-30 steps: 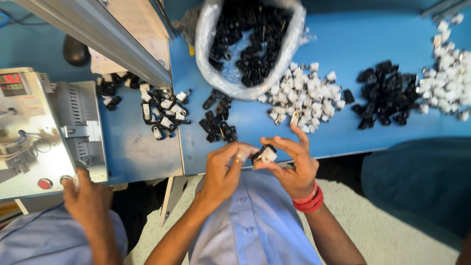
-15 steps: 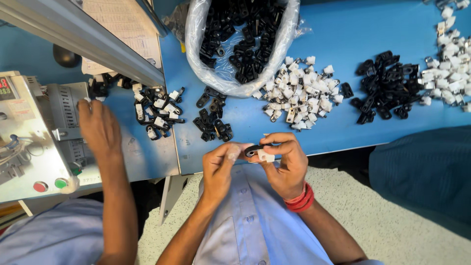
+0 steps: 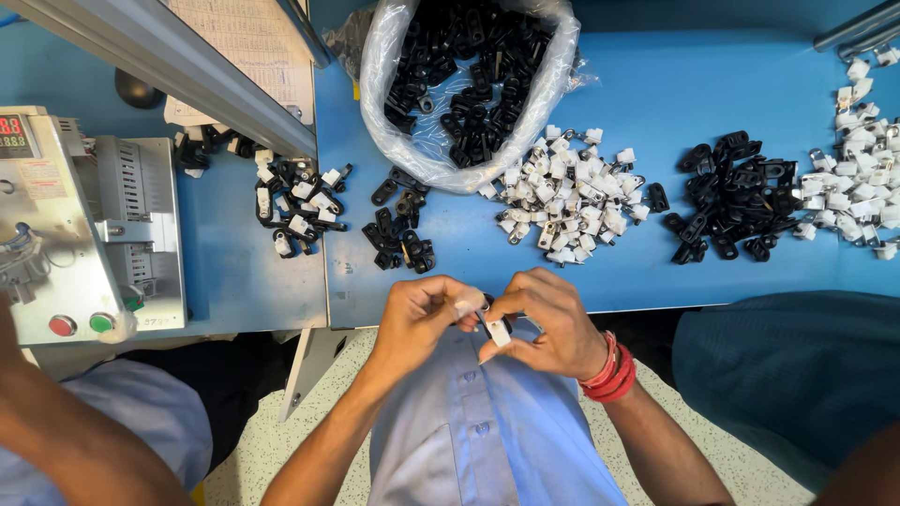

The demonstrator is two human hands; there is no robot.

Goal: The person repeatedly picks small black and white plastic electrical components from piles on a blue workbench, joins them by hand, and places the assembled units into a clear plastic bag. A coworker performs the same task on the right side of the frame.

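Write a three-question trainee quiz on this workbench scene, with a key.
1. True or false: both hands meet at one small white clip.
2. What does the clear plastic bag hold: A white parts, B black parts, C screws?
3. Which wrist wears the red bangles?

Key: 1 true, the left hand and right hand pinch it together, above the lap and off the blue table. 2 B. 3 the right.

Blue flat worktable [image 3: 656,75]: clear plastic bag of black clips [image 3: 469,75] at 12 o'clock; white clip pile [image 3: 562,192] centre; black clip heap [image 3: 731,192] at 3 o'clock; grey control box [image 3: 66,225] at 9 o'clock.
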